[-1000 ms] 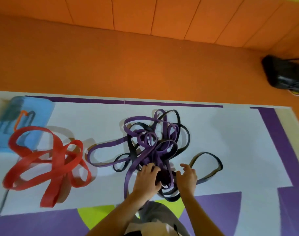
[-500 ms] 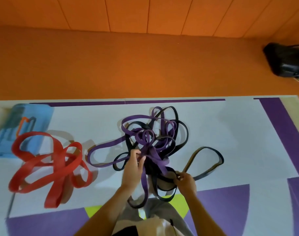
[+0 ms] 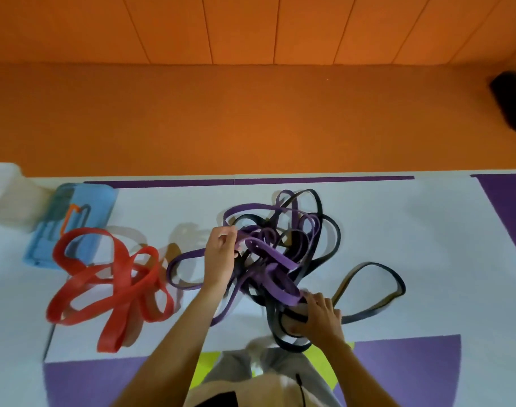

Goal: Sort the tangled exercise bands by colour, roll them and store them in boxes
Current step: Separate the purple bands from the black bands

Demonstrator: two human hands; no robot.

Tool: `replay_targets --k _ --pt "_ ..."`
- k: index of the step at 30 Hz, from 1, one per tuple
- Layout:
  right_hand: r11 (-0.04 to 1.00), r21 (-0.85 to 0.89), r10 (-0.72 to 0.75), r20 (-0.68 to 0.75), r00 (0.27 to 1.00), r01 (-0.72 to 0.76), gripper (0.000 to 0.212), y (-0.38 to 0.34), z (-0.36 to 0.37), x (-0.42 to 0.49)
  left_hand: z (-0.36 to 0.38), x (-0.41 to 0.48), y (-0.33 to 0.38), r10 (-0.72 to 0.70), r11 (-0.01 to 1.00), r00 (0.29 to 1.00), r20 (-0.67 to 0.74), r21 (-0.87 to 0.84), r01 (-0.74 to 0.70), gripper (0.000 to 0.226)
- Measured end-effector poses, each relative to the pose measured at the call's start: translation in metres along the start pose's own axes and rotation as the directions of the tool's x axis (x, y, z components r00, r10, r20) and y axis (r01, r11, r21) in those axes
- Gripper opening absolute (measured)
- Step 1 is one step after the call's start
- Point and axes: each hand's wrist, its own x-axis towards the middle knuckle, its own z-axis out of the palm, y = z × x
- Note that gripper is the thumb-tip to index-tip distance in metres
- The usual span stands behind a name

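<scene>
A tangle of purple bands (image 3: 280, 259) and black bands (image 3: 330, 230) lies in the middle of the white mat (image 3: 412, 245). My left hand (image 3: 220, 254) pinches a purple band at the tangle's left side and holds it up. My right hand (image 3: 318, 315) grips a black band at the tangle's near edge. One black loop (image 3: 374, 286) trails off to the right. A separate heap of red bands (image 3: 110, 286) lies to the left, apart from both hands.
A blue box (image 3: 71, 224) stands at the mat's far left, partly behind the red bands, with a pale container (image 3: 7, 195) beside it. The orange floor (image 3: 250, 118) lies beyond the mat. A black object (image 3: 512, 101) sits at the far right.
My left hand has moved up and away along the tangle's left side, lifting a purple band. My right hand has taken hold of a black band at the near edge.
</scene>
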Motion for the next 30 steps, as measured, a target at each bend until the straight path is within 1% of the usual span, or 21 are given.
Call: replay_targets --k 2,5,7,9,10,11,12,14,15,16,17,18,19,20,21,22,23,24,26,28,30 --pt "0.999 -0.05 -0.006 0.007 1.0 0.007 0.07 -0.009 -0.001 0.006 0.007 -0.007 -0.001 0.016 0.998 0.997 0.069 -0.056 -0.012 0.014" --pt "0.999 -0.036 0.037 0.06 0.998 -0.035 0.034 -0.008 -0.004 0.011 0.006 -0.006 -0.002 0.029 0.998 0.99 0.14 -0.064 -0.021 0.037" --pt "0.995 0.056 0.08 0.052 0.995 -0.083 0.025 0.0 -0.01 0.011 0.003 -0.003 -0.005 0.085 0.995 0.98 0.18 0.042 -0.094 0.046" --pt "0.983 0.149 0.104 0.006 0.995 -0.103 0.019 0.009 -0.017 0.012 0.006 -0.003 -0.01 0.197 0.943 0.936 0.29 0.206 -0.262 0.053" --pt "0.98 0.172 0.103 -0.006 0.995 -0.1 0.018 0.013 -0.02 0.012 0.012 -0.004 -0.013 0.221 0.897 0.899 0.378 0.283 -0.339 0.059" --pt "0.974 0.201 0.105 -0.016 0.994 -0.1 0.018 0.014 -0.023 0.012 0.019 -0.006 -0.016 0.189 0.851 0.859 0.477 0.358 -0.385 0.065" --pt "0.963 0.246 0.118 -0.028 0.993 -0.108 0.018 0.013 -0.026 0.012 0.028 -0.009 -0.019 0.099 0.804 0.807 0.582 0.432 -0.409 0.07" --pt "0.925 0.361 0.15 -0.057 0.987 -0.119 0.017 0.008 -0.03 0.011 0.045 -0.016 -0.029 -0.129 0.645 0.652 0.747 0.562 -0.517 0.078" --pt "0.906 0.411 0.148 -0.074 0.986 -0.105 0.017 0.005 -0.032 0.012 0.052 -0.019 -0.035 -0.221 0.535 0.581 0.784 0.595 -0.6 0.081" --pt "0.888 0.453 0.131 -0.091 0.987 -0.076 0.017 0.002 -0.035 0.013 0.059 -0.022 -0.042 -0.288 0.428 0.54 0.791 0.611 -0.666 0.083" --pt "0.865 0.5 0.109 -0.1 0.989 -0.045 0.016 0.0 -0.039 0.013 0.064 -0.026 -0.048 -0.314 0.337 0.537 0.783 0.621 -0.707 0.082" --pt "0.833 0.553 0.089 -0.105 0.99 -0.017 0.014 -0.001 -0.042 0.013 0.068 -0.029 -0.052 -0.273 0.266 0.573 0.773 0.633 -0.727 0.075" --pt "0.804 0.595 0.075 -0.107 0.991 0.004 0.012 0.0 -0.046 0.012 0.069 -0.03 -0.054 -0.177 0.224 0.62 0.764 0.645 -0.731 0.062" --pt "0.78 0.625 0.067 -0.109 0.992 0.016 0.008 0.003 -0.05 0.012 0.068 -0.029 -0.056 -0.058 0.218 0.658 0.751 0.653 -0.726 0.047" --pt "0.766 0.642 0.068 -0.11 0.992 0.019 0.007 0.006 -0.053 0.011 0.065 -0.026 -0.057 0.066 0.253 0.681 0.729 0.648 -0.719 0.033" --pt "0.764 0.644 0.073 -0.118 0.99 0.021 0.007 0.009 -0.056 0.01 0.059 -0.021 -0.058 0.167 0.324 0.704 0.691 0.635 -0.701 0.025" --pt "0.771 0.636 0.082 -0.131 0.988 0.02 0.008 0.012 -0.059 0.009 0.053 -0.016 -0.056 0.224 0.42 0.746 0.627 0.629 -0.655 0.022" --pt "0.774 0.633 0.093 -0.148 0.985 0.022 0.008 0.016 -0.061 0.009 0.046 -0.011 -0.053 0.24 0.532 0.805 0.543 0.62 -0.576 0.023" --pt "0.75 0.661 0.12 -0.186 0.975 0.034 0.011 0.023 -0.065 0.008 0.029 -0.001 -0.044 0.226 0.752 0.91 0.348 0.532 -0.391 0.021" --pt "0.713 0.701 0.173 -0.225 0.959 0.036 0.01 0.03 -0.07 0.009 0.013 0.008 -0.034 0.199 0.868 0.963 0.18 0.424 -0.259 0.036" --pt "0.642 0.765 0.238 -0.26 0.936 0.049 0.008 0.034 -0.075 0.011 -0.005 0.016 -0.027 0.179 0.917 0.983 0.041 0.355 -0.182 0.049"
